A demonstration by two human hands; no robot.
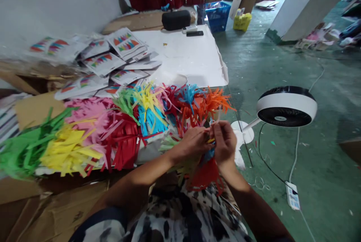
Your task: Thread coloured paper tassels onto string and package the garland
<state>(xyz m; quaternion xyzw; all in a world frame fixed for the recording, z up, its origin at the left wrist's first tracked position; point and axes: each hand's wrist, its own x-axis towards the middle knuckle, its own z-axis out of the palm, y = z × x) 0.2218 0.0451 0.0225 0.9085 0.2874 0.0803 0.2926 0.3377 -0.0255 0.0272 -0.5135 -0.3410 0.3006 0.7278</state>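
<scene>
My left hand (pixel 194 142) and my right hand (pixel 225 142) are close together at the table's front edge, both with fingers closed. My left hand grips the top of a paper tassel, whose red fringe (pixel 205 176) hangs below over my lap. Pinched in my right fingertips is a thin pale string (pixel 217 116); its ends are hard to see. A small yellow bit (pixel 210 141) shows between the hands. Just beyond them lie orange fringed tassels (pixel 214 101), with blue-and-yellow ones (pixel 152 116) to the left.
Red (pixel 124 140), pink, yellow (pixel 70 144) and green (pixel 28 148) fringed paper covers the left side. Printed packets (pixel 104 63) are piled behind. A black case (pixel 176 20) sits on the white table (pixel 180 54). A fan (pixel 286 106) and power strip (pixel 292 195) stand right.
</scene>
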